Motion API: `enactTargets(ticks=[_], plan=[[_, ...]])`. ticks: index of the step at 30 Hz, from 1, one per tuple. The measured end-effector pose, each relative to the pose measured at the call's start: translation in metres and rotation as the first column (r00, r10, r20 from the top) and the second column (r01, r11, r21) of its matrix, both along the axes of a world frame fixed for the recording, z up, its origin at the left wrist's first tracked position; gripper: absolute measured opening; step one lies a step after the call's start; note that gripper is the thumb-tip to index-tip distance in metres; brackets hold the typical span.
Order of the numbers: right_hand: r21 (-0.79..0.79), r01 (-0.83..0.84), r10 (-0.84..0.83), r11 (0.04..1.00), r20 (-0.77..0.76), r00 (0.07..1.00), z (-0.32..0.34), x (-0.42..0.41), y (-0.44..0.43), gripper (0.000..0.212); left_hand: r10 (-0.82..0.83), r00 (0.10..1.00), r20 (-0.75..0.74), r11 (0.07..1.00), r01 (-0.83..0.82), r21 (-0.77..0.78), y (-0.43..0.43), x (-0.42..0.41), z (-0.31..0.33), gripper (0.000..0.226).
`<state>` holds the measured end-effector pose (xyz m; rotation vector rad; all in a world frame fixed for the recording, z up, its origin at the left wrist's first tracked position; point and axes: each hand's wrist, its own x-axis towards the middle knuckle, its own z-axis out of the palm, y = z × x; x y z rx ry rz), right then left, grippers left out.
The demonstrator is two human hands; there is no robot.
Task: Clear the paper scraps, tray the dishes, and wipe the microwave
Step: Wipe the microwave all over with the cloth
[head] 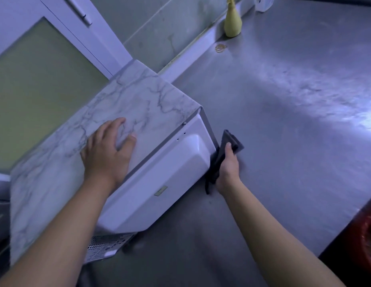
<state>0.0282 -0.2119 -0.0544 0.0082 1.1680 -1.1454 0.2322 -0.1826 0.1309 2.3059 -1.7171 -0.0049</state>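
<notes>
The microwave (pixel 166 183) stands on a steel counter (pixel 284 125), set at an angle near the left wall, in front of a frosted pane (pixel 35 90). Its top is covered in a white, grey-veined marble pattern, and the face turned toward the camera is smooth white with a raised panel. A perforated vent grille (pixel 105 243) shows at its lower near corner.

The left hand (pixel 106 154) rests palm down on the marbled top, its fingers straight and slightly spread, holding nothing. The right hand (pixel 228 168) is at the microwave's right edge, low by the counter. Its fingers and thumb are curled round a dark grey cloth (pixel 231 139), which it holds against that edge. The top of the cloth sticks up past the thumb, and a narrow tail hangs below the hand down to the counter.

Well apart from the microwave, at the back of the counter by the wall, a pale yellow spray bottle (pixel 233 21) stands upright. A few yellowish loops, probably rubber bands (pixel 220 47), lie just in front of it. A white object (pixel 263 4) is cut off by the top of the frame. Past the counter's near right edge, part of a red container (pixel 368 241) shows; what is inside is too blurred to tell.
</notes>
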Motion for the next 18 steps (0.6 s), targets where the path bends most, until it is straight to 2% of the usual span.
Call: enactTargets(ticks=[2,3,5,6,8,10,14,18], plan=[[0.034,0.005,-0.007,0.999,0.04,0.999,0.007,-0.016,-0.006,0.049,0.012,1.0,-0.006,1.0,-0.012,0.001,0.0,0.0,0.0,0.063],[-0.003,0.013,-0.013,1.0,-0.001,1.0,0.013,-0.021,-0.004,0.05,0.018,1.0,-0.01,1.0,-0.018,0.002,0.0,0.0,-0.001,0.062],[-0.191,0.021,-0.054,0.981,-0.165,0.985,0.036,-0.025,0.014,0.057,0.021,1.0,-0.013,1.0,-0.021,-0.001,0.0,0.001,-0.001,0.062],[-0.331,0.028,-0.114,0.943,-0.243,0.963,0.051,-0.023,0.026,0.059,0.02,1.0,-0.012,1.0,-0.02,-0.005,-0.001,0.001,-0.002,0.063],[-0.596,-0.037,-0.219,0.802,-0.351,0.911,0.077,-0.011,0.042,0.05,0.019,1.0,-0.005,1.0,-0.019,-0.009,-0.001,0.003,-0.002,0.062],[-0.713,-0.195,-0.236,0.673,-0.457,0.858,0.097,0.01,0.048,0.045,0.018,1.0,0.001,1.0,-0.018,-0.007,-0.002,0.003,-0.003,0.061],[-0.647,-0.383,-0.294,0.659,-0.691,0.661,0.102,0.038,0.065,0.056,0.016,1.0,-0.001,1.0,-0.016,-0.009,-0.002,0.004,-0.004,0.06],[-0.532,-0.647,-0.329,0.546,-0.847,0.418,0.081,0.038,0.094,0.053,0.009,1.0,0.001,1.0,-0.009,-0.02,-0.003,0.004,-0.004,0.061]])
